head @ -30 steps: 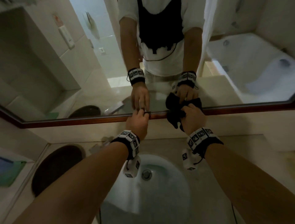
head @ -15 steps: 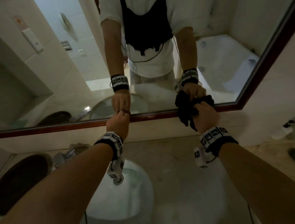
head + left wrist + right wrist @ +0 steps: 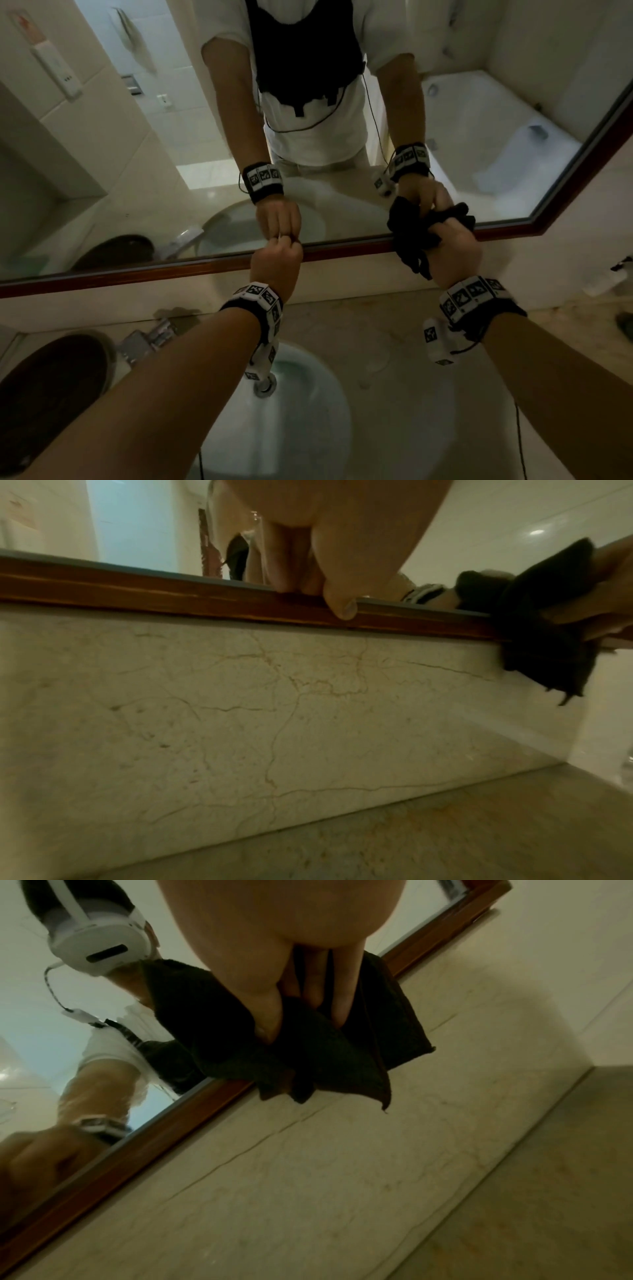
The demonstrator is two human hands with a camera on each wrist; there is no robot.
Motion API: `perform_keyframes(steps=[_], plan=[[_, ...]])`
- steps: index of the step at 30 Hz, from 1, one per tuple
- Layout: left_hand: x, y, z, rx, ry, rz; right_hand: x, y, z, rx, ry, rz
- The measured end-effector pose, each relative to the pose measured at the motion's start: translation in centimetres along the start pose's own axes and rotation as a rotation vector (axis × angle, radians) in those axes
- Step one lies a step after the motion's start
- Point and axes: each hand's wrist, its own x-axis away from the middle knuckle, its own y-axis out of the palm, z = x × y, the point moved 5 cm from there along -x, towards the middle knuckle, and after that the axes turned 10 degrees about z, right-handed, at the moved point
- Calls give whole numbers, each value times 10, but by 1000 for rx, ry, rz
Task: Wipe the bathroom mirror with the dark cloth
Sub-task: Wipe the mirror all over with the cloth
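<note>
Glass of the wide bathroom mirror [image 3: 205,137] in its reddish-brown wooden frame [image 3: 137,270] fills the wall above our veined beige marble counter [image 3: 376,335] and white oval basin [image 3: 301,411]. We bunch the dark terry cloth [image 3: 411,236] at the mirror's lower right edge, draped over the frame, our right hand [image 3: 452,253] clenched around it, likely to press a thick pad on the glass. Our left hand [image 3: 277,263], fingers curled and holding nothing, rests on the frame, seemingly steadying us.
</note>
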Motion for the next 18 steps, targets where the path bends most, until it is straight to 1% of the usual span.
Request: perform_keyframes(steps=[3,6,10,12,15,18], plan=[[-2,-1,-2,-6,29,3,9,8,-32,7,-13,19],[-2,-1,-2,18,45,4,19,23,-69,28,15,-63],[-3,-1,-6,45,47,-38,33,43,-131,-18,-10,-163],[-4,-7,-8,-8,52,-3,38,48,-151,-37,-3,-197],[0,-2,-7,-66,78,-109,39,51,-156,-30,-5,-231],[-2,0,-6,-50,64,-131,38,53,-150,5,-12,-268]])
